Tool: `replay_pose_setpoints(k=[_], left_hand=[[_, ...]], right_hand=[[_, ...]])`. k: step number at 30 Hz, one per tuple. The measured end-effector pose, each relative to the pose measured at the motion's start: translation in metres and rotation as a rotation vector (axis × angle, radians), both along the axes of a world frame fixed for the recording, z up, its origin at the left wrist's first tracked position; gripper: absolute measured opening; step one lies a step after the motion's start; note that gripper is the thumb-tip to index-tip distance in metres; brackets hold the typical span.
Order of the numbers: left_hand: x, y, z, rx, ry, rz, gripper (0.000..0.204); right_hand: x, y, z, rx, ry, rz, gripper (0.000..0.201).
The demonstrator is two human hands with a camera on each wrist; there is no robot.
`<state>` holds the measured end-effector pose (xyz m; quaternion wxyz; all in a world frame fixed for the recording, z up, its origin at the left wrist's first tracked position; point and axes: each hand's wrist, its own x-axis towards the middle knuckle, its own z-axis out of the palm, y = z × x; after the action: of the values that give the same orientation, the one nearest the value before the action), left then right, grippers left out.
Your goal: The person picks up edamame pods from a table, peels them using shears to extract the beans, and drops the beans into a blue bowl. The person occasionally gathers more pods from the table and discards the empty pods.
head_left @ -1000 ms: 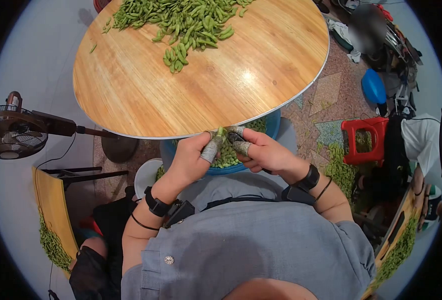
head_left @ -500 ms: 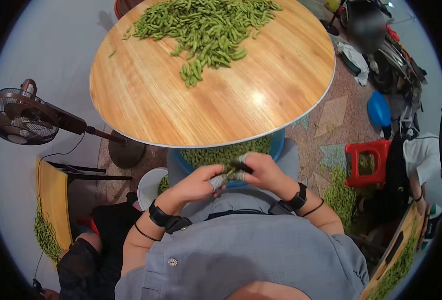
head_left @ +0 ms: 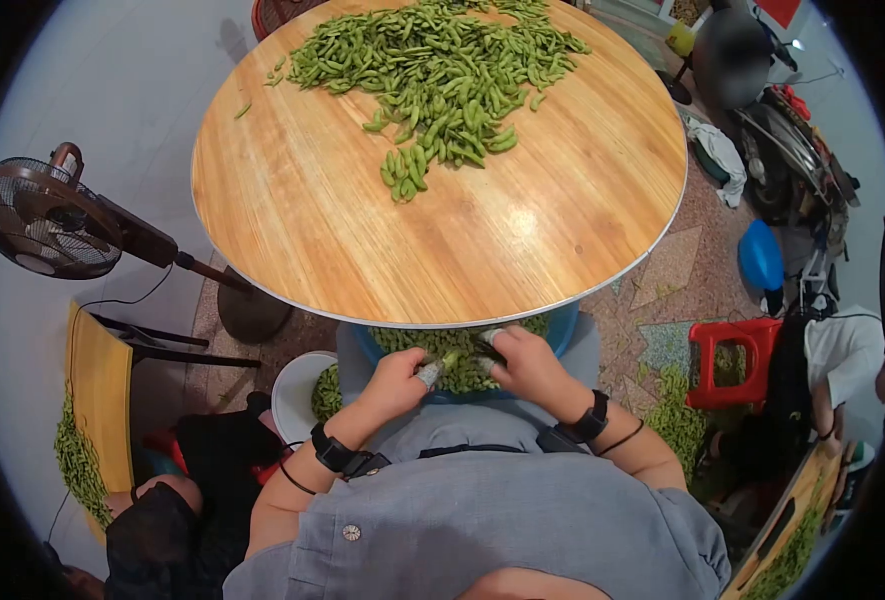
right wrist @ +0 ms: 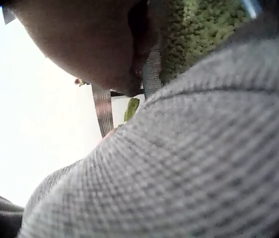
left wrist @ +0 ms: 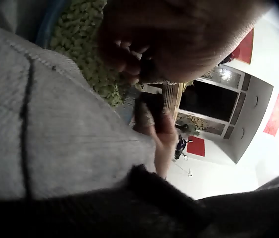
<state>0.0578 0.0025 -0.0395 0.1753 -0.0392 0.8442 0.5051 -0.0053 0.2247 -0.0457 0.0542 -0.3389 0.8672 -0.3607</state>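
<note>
In the head view my left hand [head_left: 395, 386], its thumb wrapped in grey tape, pinches a green soybean pod [head_left: 451, 358]. The pod's end also shows in the right wrist view [right wrist: 131, 110]. A short gap to the right, my right hand [head_left: 533, 370] has grey-wrapped fingertips and curled fingers around a small dark tool [head_left: 485, 349], mostly hidden by the hand. Both hands are over a blue basin [head_left: 566, 335] of shelled green beans [head_left: 393, 341], between the person's knees. In the left wrist view the left hand [left wrist: 179, 39] hides its own fingertips.
A round wooden table [head_left: 303, 220] stands just ahead, bearing a heap of pods [head_left: 453, 80]. A white bucket [head_left: 291, 395] sits at the left, near a standing fan [head_left: 53, 220]. To the right are a red stool [head_left: 703, 365], pods on the floor [head_left: 678, 410] and another person [head_left: 843, 350].
My hands met around a pod and worked close together half a second ago; now they are apart over the basin. The head view has shifted, showing more of the table.
</note>
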Motion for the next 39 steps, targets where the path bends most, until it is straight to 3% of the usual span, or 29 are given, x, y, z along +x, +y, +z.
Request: replay_pose_setpoints(k=[2,4,5,6,8,9,11,12,14,15,17,18,20,21,23,25,26,27,28,29,31,32,34,38,39], left_hand=[[-0.002,0.002,0.002,-0.032,0.039,-0.038,0.009],[-0.004,0.006,0.011,-0.064,0.075,-0.091,0.009],[-0.004,0.008,0.018,0.105,0.025,-0.031,0.009],[-0.006,0.009,0.022,0.276,-0.024,0.032,0.009],[-0.007,0.009,0.024,0.354,-0.073,0.028,0.009],[-0.006,0.008,0.024,0.426,-0.124,0.03,0.009],[-0.005,0.01,0.018,0.538,-0.163,0.05,0.008],[-0.005,0.011,0.014,0.651,-0.202,0.072,0.007],[-0.007,0.011,0.011,0.763,-0.218,0.082,0.007],[-0.008,0.011,0.01,0.874,-0.23,0.093,0.007],[-0.007,0.008,0.009,0.804,-0.188,0.117,0.007],[-0.006,0.005,0.008,0.729,-0.147,0.141,0.006],[-0.002,-0.004,0.01,0.629,-0.121,0.175,0.006],[0.001,-0.011,0.007,0.604,-0.078,0.174,0.006],[0.005,-0.024,0.005,0.581,-0.028,0.175,0.007],[0.016,-0.037,0.005,0.322,0.185,0.237,0.01],[0.023,-0.052,-0.001,0.108,0.196,0.238,0.014],[0.03,-0.061,0.0,-0.039,0.224,0.29,0.015],[0.037,-0.069,0.003,-0.188,0.252,0.34,0.016],[0.044,-0.077,0.008,-0.188,0.255,0.341,0.016],[0.06,-0.095,0.015,-0.529,0.075,0.346,0.016],[0.073,-0.107,0.005,-0.529,0.078,0.348,0.016],[0.091,-0.124,-0.015,-0.809,-0.011,0.317,0.016],[0.089,-0.121,-0.004,-0.737,0.078,0.367,0.015],[0.079,-0.112,0.008,-0.595,0.126,0.361,0.014]], right_hand=[[0.0,-0.009,0.008,-0.079,0.029,0.046,0.02],[0.002,-0.017,0.006,-0.166,-0.166,0.107,0.017],[0.005,-0.021,0.001,-0.339,-0.22,0.053,0.017],[0.006,-0.023,0.003,-0.337,-0.216,0.044,0.017],[0.008,-0.024,0.009,-0.505,-0.887,-0.027,0.015],[0.009,-0.023,0.01,-0.505,-0.89,-0.031,0.015],[0.008,-0.02,0.011,-0.617,-1.227,-0.019,0.015],[0.008,-0.02,0.012,-0.616,-1.228,-0.021,0.015],[0.009,-0.019,0.013,-0.831,-1.499,-0.102,0.016],[0.009,-0.018,0.01,-0.828,-1.5,-0.105,0.016],[0.007,-0.013,-0.002,-0.745,-1.226,-0.154,0.017],[0.006,-0.011,-0.009,-0.742,-1.229,-0.158,0.017],[0.005,-0.004,-0.019,-0.296,-0.22,-0.089,0.018],[0.003,0.001,-0.008,-0.174,-0.08,-0.044,0.025],[-0.005,0.002,0.014,-0.132,-0.084,-0.021,0.024],[-0.019,-0.002,0.044,-0.138,-0.214,-0.047,0.019],[-0.031,-0.009,0.063,-0.2,-0.101,-0.034,0.02],[-0.048,-0.011,0.071,-0.127,-0.103,-0.033,0.021],[-0.064,-0.017,0.079,-0.199,-0.152,-0.089,0.021],[-0.086,-0.021,0.076,-0.174,-0.05,-0.098,0.021],[-0.129,-0.035,0.08,-0.04,0.113,-0.144,0.019],[-0.148,-0.046,0.082,-0.075,0.156,-0.159,0.021],[-0.18,-0.068,0.088,0.017,0.184,-0.194,0.024],[-0.235,-0.095,0.052,0.115,0.313,-0.286,0.021],[-0.241,-0.098,0.048,0.183,0.315,-0.29,0.021]])
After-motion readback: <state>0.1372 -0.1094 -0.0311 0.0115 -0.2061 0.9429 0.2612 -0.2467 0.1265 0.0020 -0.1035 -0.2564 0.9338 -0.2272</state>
